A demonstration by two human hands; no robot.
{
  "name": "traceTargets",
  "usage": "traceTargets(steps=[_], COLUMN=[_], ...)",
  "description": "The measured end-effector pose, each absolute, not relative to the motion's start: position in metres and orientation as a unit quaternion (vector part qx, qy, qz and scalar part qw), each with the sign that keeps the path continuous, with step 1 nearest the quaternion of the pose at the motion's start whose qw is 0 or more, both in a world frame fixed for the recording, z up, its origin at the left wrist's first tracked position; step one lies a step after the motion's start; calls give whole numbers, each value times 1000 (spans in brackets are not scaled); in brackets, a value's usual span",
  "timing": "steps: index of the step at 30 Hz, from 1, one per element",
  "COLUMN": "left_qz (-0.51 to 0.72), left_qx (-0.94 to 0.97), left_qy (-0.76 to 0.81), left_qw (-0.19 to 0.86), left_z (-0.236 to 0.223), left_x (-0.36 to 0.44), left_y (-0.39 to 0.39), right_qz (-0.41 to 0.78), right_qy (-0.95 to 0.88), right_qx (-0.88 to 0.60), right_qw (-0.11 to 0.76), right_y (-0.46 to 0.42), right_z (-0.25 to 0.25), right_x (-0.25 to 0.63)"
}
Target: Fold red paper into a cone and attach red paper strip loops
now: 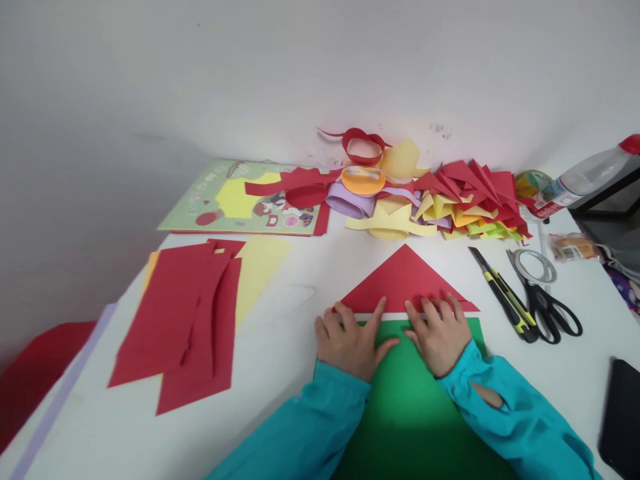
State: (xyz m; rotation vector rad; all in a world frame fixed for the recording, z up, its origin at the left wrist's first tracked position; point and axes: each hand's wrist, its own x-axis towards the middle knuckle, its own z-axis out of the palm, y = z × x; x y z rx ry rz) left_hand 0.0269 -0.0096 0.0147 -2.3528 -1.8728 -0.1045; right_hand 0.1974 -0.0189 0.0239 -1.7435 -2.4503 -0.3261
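My left hand (350, 341) and my right hand (440, 337) lie flat side by side, fingers spread, on the near edge of a red paper triangle (404, 280). The triangle's point faces the wall. Its lower edge meets a green sheet (415, 413) that runs back toward me between my teal sleeves. The fingertips of both hands press along the seam where red meets green. Neither hand grips anything.
Red and yellow cut sheets (190, 320) lie at the left. A green printed book (235, 200) and a heap of coloured paper scraps (430, 200) sit by the wall. A utility knife (503, 293), scissors (547, 307), tape ring (535, 265), bottle (585, 177) and black phone (623, 413) are at the right.
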Motion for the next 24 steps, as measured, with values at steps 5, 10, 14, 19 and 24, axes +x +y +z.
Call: traceTargets(steps=[5,10,14,19,24], left_qz=[-46,-29,-6,19,19], left_qx=[-781,-778,-772,-769,-766], left_qy=[-621,-627,-633,-637,-640], left_qw=[32,41,57,61,56], left_z=[14,17,21,23,22], left_x=[28,30,32,33,32], left_y=[-13,-12,-12,-11,-11], right_qz=[-116,-155,-213,-262,-254], right_qy=[-778,-719,-687,-660,-646], right_qx=[-611,-675,-693,-704,-720], right_qw=[93,65,40,6,-13], right_y=[-20,-23,-24,-24,-27], right_z=[28,30,27,26,28], right_x=[197,209,226,244,254])
